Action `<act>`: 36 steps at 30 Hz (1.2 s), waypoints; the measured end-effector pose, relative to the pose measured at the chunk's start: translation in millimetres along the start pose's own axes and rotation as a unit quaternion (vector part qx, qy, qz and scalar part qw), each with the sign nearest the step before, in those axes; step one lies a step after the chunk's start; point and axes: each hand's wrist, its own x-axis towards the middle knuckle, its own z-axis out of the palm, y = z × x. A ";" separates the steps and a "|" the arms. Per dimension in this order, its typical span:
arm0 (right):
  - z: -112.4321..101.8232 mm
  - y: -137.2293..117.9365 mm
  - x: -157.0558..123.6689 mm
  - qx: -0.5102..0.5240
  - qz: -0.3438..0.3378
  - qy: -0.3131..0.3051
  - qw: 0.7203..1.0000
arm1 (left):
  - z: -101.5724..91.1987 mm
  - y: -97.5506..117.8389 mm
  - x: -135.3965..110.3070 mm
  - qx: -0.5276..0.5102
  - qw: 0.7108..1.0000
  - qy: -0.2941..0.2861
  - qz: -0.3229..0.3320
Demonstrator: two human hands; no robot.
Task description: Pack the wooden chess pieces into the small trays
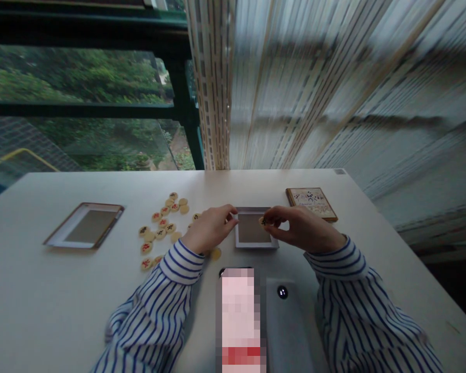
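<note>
My right hand [299, 226] pinches a round xiangqi piece [262, 221] with a dark character over the right side of a shallow open box [256, 245]. At the box's left rim is my left hand [212, 226], its thumb and forefinger curved with a gap between them. Whether those fingertips touch the rim I cannot tell. Only the bare grey-brown bottom shows in the visible part of the box. Several more xiangqi pieces [162, 223], marked in red or black or turned blank side up, lie loose to the left, some partly hidden behind my left hand and sleeve.
An open box lid [108, 228] lies at the left of the white table [85, 295]. Behind my right hand is a small decorated box or book [312, 199]. A phone [238, 305], its screen blurred out, and a pale case with a dark round spot [289, 321] lie in front.
</note>
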 end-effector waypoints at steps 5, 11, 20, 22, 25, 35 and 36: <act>-8.4 6.4 -3.1 -0.039 0.038 -0.042 0.998 | 8.4 2.4 1.3 0.064 0.998 -0.001 -0.020; -8.5 11.4 -1.5 -0.081 0.065 -0.087 0.991 | 13.5 5.2 1.9 0.122 0.992 -0.007 -0.028; 3.7 17.1 2.5 -0.107 0.066 -0.144 0.982 | 18.8 5.8 0.8 0.138 0.989 -0.034 -0.030; 5.5 17.5 3.1 -0.103 0.072 -0.162 0.979 | 19.3 5.8 0.8 0.140 0.989 -0.033 -0.022; 8.3 18.6 3.6 -0.101 0.080 -0.182 0.975 | 19.7 6.7 0.0 0.143 0.989 -0.034 -0.017; 17.3 23.8 4.9 -0.115 0.093 -0.200 0.969 | 19.4 7.4 0.8 0.135 0.989 -0.046 -0.028; 17.8 24.4 4.9 -0.118 0.093 -0.200 0.968 | 19.7 6.8 0.9 0.134 0.990 -0.044 -0.027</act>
